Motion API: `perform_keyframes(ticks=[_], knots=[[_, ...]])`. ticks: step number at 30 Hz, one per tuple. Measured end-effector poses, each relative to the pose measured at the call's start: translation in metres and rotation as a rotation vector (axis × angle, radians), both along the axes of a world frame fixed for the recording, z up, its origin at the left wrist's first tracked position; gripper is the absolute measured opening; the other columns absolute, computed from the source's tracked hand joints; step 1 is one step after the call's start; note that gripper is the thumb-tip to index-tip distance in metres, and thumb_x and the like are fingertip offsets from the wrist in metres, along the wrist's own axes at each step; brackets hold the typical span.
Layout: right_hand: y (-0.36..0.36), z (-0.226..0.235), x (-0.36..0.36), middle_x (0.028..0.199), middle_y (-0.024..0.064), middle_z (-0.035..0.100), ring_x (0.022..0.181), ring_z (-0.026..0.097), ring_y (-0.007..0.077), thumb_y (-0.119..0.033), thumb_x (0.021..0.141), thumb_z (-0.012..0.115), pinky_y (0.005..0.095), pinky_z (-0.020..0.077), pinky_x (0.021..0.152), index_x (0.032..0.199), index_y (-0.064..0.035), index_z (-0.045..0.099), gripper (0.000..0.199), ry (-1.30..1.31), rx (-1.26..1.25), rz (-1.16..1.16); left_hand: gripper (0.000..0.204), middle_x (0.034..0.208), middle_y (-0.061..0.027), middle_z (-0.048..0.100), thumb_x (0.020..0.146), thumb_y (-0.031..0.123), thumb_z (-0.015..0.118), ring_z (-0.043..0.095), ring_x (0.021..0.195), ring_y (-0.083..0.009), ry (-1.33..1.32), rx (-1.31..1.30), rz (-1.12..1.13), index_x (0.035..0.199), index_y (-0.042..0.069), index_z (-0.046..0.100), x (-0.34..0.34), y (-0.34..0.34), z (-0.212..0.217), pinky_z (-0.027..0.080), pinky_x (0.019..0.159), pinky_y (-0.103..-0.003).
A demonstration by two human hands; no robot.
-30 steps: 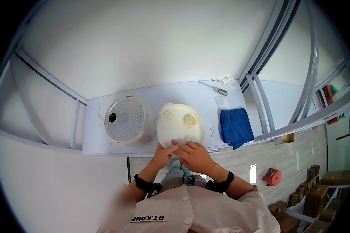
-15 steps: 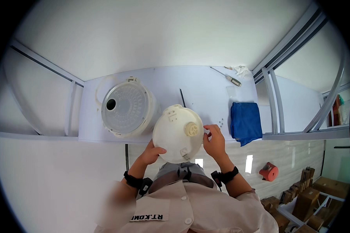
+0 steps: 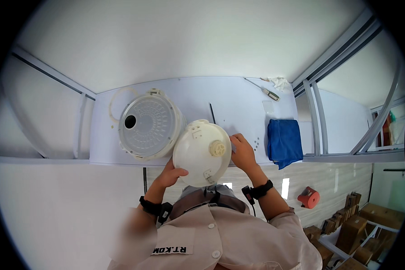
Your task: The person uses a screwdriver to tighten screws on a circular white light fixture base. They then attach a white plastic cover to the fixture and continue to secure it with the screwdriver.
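1. Hands grip a cream round plastic cooker shell at the counter's near edge: left hand under its lower left rim, right hand on its right side, fingers curled against it.
2. Just left, touching, stands a ribbed grey metal cooker base.
3. Folded blue cloth lies at the right edge; a screwdriver lies at the far right corner.
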State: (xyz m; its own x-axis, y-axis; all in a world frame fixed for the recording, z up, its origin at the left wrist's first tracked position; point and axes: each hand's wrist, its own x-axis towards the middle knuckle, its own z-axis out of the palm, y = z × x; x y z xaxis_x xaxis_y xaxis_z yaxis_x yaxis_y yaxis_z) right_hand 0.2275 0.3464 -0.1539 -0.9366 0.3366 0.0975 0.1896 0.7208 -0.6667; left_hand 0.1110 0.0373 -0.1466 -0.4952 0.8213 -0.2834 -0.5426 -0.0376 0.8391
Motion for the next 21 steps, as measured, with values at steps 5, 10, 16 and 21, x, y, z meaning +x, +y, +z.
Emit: perform_keyframes(ticks=[5,10,16,21], knots=[[0.006,0.009,-0.007,0.113,0.0097,0.068,0.104,0.069,0.0342,-0.009,0.086,0.076,0.0455,0.0579,0.087,0.123,-0.0152,0.074,0.037,-0.037,-0.085,0.135,0.086,0.151,-0.0098,0.059,0.086,0.015,0.073,0.055,0.138,-0.0220,0.041,-0.020,-0.034,0.163,0.002,0.038,-0.009,-0.003,0.002,0.046,0.114,-0.040],[0.015,0.004,-0.014,0.099,0.0132,0.069,0.094,0.068,0.0373,-0.011,0.089,0.070,0.0486,0.0564,0.082,0.120,-0.0155,0.075,0.032,-0.099,-0.164,0.307,0.086,0.152,-0.0106,0.058,0.087,0.017,0.072,0.054,0.139,-0.0238,-0.053,-0.071,-0.013,0.164,0.002,0.037,-0.022,-0.013,0.006,0.045,0.115,-0.040],[0.003,0.005,-0.027,0.097,0.0158,0.068,0.091,0.068,0.0417,-0.016,0.096,0.062,0.0519,0.0557,0.079,0.121,-0.0148,0.071,0.027,-0.096,0.012,0.274,0.086,0.155,-0.0116,0.056,0.089,0.017,0.072,0.054,0.139,-0.0244,0.011,-0.042,-0.019,0.166,0.003,0.035,-0.025,-0.021,0.009,0.044,0.116,-0.041],[-0.007,0.019,-0.034,0.103,0.0172,0.068,0.092,0.069,0.0448,-0.019,0.102,0.057,0.0562,0.0563,0.079,0.125,-0.0125,0.063,0.025,-0.184,0.020,0.186,0.086,0.153,-0.0134,0.059,0.086,0.020,0.075,0.055,0.142,-0.0273,-0.008,-0.094,0.014,0.163,0.001,0.040,-0.014,-0.016,0.018,0.043,0.119,-0.043]])
